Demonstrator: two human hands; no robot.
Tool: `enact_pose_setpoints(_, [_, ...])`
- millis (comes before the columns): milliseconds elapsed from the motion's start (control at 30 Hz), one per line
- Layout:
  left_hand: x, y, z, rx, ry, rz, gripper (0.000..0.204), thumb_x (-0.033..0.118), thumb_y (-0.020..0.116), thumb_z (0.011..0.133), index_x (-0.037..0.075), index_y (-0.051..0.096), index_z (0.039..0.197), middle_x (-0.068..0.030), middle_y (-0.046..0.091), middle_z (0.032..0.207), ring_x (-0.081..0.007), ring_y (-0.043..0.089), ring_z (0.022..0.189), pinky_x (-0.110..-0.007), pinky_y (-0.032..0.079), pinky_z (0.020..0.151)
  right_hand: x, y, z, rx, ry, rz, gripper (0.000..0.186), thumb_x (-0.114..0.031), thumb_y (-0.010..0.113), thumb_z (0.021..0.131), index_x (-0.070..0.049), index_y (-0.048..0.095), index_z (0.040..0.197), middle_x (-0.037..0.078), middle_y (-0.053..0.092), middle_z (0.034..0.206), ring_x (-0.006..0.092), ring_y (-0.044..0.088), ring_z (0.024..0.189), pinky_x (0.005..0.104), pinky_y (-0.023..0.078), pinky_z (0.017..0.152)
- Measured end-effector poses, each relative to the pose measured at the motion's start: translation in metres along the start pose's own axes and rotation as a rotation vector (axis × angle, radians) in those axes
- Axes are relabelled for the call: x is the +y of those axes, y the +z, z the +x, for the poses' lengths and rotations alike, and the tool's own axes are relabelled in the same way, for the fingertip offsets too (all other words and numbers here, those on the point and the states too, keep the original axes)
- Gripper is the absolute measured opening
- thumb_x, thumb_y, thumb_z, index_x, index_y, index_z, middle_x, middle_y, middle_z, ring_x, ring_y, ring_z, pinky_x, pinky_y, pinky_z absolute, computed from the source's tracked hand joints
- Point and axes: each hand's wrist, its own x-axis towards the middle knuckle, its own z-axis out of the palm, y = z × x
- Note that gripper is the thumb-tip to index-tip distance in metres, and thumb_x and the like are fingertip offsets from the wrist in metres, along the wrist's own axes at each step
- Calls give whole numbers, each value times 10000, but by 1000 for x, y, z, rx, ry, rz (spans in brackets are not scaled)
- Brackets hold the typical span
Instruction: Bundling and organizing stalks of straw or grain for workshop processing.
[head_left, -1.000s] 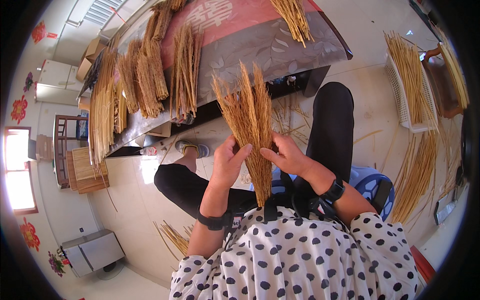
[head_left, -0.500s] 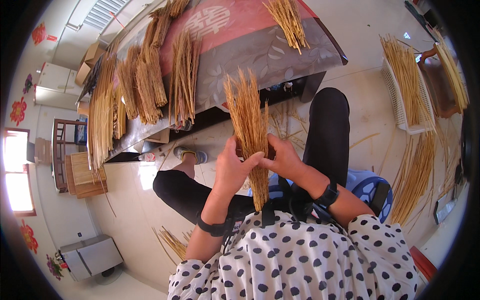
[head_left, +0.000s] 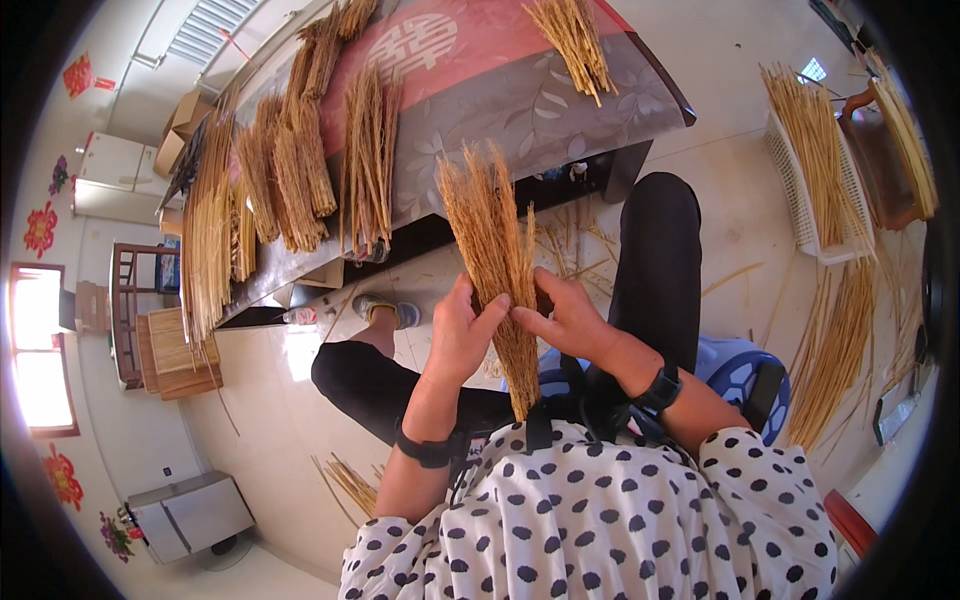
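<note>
Between my hands, over my lap, stands a bundle of dry broom straw (head_left: 490, 235), its feathery tops fanned out toward the table and its narrow end against my waist. My left hand (head_left: 462, 328) wraps its left side, with the thumb lying across the front. From the other side my right hand (head_left: 568, 318) grips it too, its thumb pressed on the straw close to the left thumb. The fingers behind the bundle are hidden.
A table (head_left: 590, 125) with a patterned cover carries several straw bundles (head_left: 368, 160) on its left part and another bundle (head_left: 570, 45) at the far edge. To the right stand a white basket (head_left: 805, 190) of stalks and a loose pile (head_left: 840, 350) on the floor. A blue stool (head_left: 735, 375) is under me.
My thumbs have drawn apart slightly where they had overlapped on the front of the bundle. The feathery tops lean a little more to the left and spread wider.
</note>
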Motion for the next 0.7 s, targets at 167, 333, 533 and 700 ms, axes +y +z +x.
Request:
enact_pose_setpoints(167, [-7,-2,3,-36,-4,-161,347,55,586,866,-39,509,1191,-69,631,1017,-125,591,899,-274,478,792,5,3,0,44,-88,11,372,-176,631,798,2,526,1108,162,610,686,284,628,601,361,481,567])
enact_pose_setpoints(333, [-10,-7,6,-102,-72,-348,376,24,568,869,-40,488,1231,-62,616,1061,-123,578,946,-272,464,837,14,4,0,43,-100,18,386,-172,624,801,4,524,1131,165,605,684,283,627,599,359,482,572])
enact_pose_setpoints(533, [0,-1,3,-36,-76,-193,390,107,635,855,-40,509,1193,-89,639,994,-155,613,871,-301,487,784,4,5,1,66,-53,-28,369,-172,636,792,-1,537,1103,167,613,689,301,638,624,366,492,588])
enact_pose_setpoints(700, [24,10,6,211,26,453,483,240,745,754,-42,556,1098,-171,665,798,-254,666,723,-351,508,670,4,4,0,60,-34,-138,373,-187,659,764,-9,551,1074,187,620,710,331,646,664,378,500,599])
